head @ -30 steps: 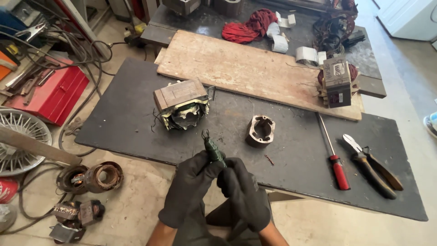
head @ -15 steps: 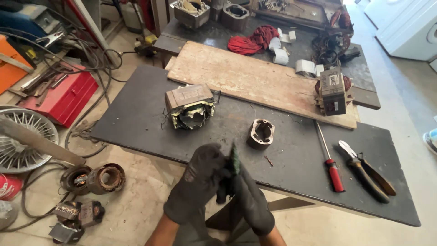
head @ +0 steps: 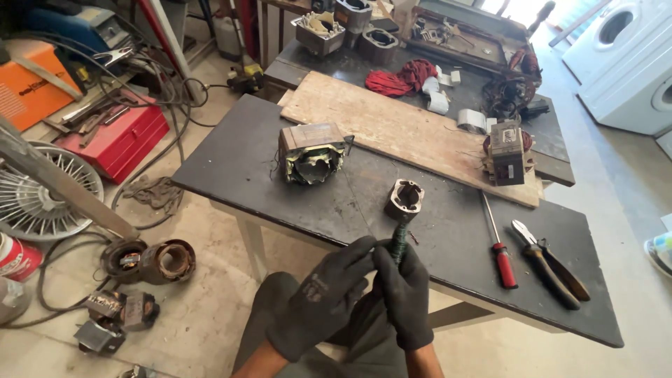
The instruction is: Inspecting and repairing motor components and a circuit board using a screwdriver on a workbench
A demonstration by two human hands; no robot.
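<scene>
On the floor at far left lies a white fan grille (head: 31,192), with an orange case (head: 35,87) and a red toolbox (head: 115,136) behind it among dark cables. Nearer the camera, rusty motor parts (head: 150,260) sit on the concrete floor, close to a leg of the bench (head: 231,171).

The bench has a dark top. On its left part stands a boxy motor core (head: 311,152) with windings showing at its open face. Behind it a long wooden plank (head: 392,129) lies across the bench, and a bundle of red wire (head: 399,78) rests beyond the plank.

Below the bench's near edge, both hands wear black gloves. The left hand (head: 323,301) is curled, its fingertips meeting the right hand at a small green-wound coil (head: 400,241). The right hand (head: 406,297) is clenched around the lower part of that coil, which stands nearly upright with its upper end sticking out above the fingers. The coil is held just over the bench's front edge, directly in front of a small grey metal housing (head: 404,199) that stands on the bench top.

Further right, a second blocky motor core (head: 507,152) sits at the plank's end. In front of it a red-handled screwdriver (head: 498,241) lies on the bench, and just beside it a pair of pliers (head: 549,262) with dark handles. A white washing machine (head: 623,63) stands at far right.
</scene>
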